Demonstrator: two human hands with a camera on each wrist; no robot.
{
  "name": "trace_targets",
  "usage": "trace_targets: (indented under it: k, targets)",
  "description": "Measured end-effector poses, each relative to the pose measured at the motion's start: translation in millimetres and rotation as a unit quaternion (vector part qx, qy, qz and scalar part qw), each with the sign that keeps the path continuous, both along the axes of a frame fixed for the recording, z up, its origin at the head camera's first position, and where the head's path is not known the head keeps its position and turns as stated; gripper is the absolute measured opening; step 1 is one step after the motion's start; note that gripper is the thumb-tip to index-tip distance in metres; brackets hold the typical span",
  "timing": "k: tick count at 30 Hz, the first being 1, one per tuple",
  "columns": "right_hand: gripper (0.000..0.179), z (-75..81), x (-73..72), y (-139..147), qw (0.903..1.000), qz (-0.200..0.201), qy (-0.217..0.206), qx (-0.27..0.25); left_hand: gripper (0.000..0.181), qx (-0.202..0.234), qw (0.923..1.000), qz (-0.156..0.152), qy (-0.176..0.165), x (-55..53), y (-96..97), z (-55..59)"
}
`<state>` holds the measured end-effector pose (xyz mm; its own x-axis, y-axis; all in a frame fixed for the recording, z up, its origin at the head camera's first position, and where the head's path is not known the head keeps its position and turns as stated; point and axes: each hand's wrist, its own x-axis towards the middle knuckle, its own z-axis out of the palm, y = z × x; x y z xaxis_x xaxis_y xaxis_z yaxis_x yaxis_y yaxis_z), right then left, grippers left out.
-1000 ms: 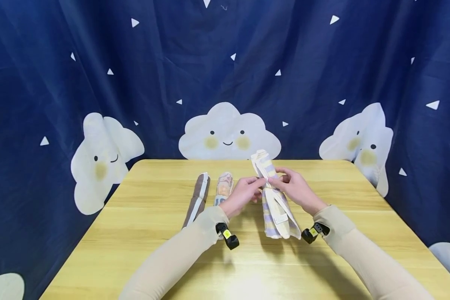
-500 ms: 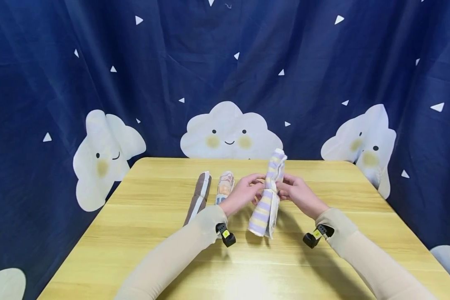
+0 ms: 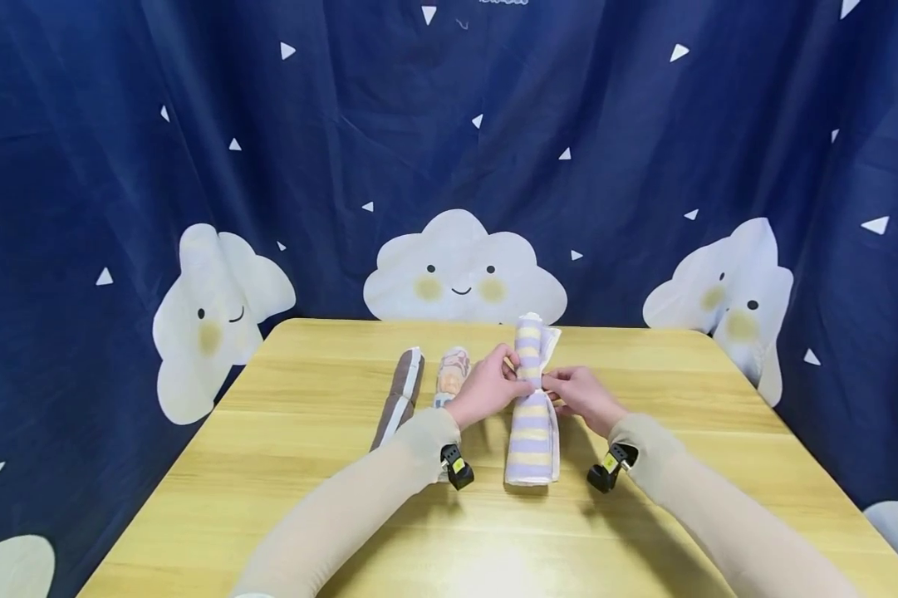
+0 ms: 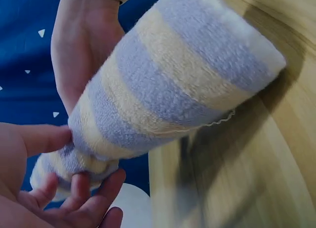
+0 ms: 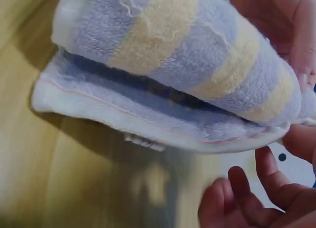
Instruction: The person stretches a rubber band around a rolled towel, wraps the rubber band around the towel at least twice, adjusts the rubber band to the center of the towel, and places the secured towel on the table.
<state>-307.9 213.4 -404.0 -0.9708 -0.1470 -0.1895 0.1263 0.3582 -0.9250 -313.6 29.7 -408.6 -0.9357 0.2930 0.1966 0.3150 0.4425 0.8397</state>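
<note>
A rolled towel (image 3: 531, 440) with lilac and pale yellow stripes stands between both hands in the head view, drawn in tight at its middle. My left hand (image 3: 484, 390) holds that narrow waist from the left, thumb on one side and curled fingers on the other, as the left wrist view shows at the towel (image 4: 158, 85). From the right, my right hand (image 3: 583, 397) pinches at the same waist. In the right wrist view, its fingertips (image 5: 294, 139) are at the white hem, where the towel's loose flap (image 5: 123, 117) gapes away from the roll.
Left of the hands, a brown rolled towel (image 3: 402, 389) with a white stripe lies on the wooden table (image 3: 284, 465). Beside it is a patterned rolled towel (image 3: 452, 371), partly hidden by my left hand and sleeve. A dark blue curtain (image 3: 449, 124) hangs behind the table.
The striped towel has been turned about its length, its white inner side and label swinging out of the head view. It now stands straighter and lower, with both hands still at its waist.
</note>
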Motion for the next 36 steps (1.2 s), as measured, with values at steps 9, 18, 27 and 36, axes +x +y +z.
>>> trace_targets:
  k: [9, 18, 27, 36]
  targets:
    - [0.031, -15.2, -11.5, -1.9, 0.9954, 0.008, -0.006, 0.095, 0.039, -0.095, 0.9932, 0.067, -0.002, -11.6, 6.5, -7.3]
    - [0.042, -19.1, -13.2, -4.6, 0.9943, 0.016, 0.006, 0.106, 0.031, -0.194, 0.9774, 0.084, 0.008, -20.8, 3.3, -21.8]
    - [0.027, -28.6, -14.5, -8.6, 0.9919, 0.046, 0.003, 0.118, 0.032, -0.230, 0.9724, 0.040, -0.014, -26.9, 0.1, -22.4]
    - [0.029, -25.4, -14.0, -20.0, 0.9889, 0.072, 0.021, 0.128, 0.035, -0.107, 0.9882, 0.011, -0.109, -34.4, 0.6, -29.8]
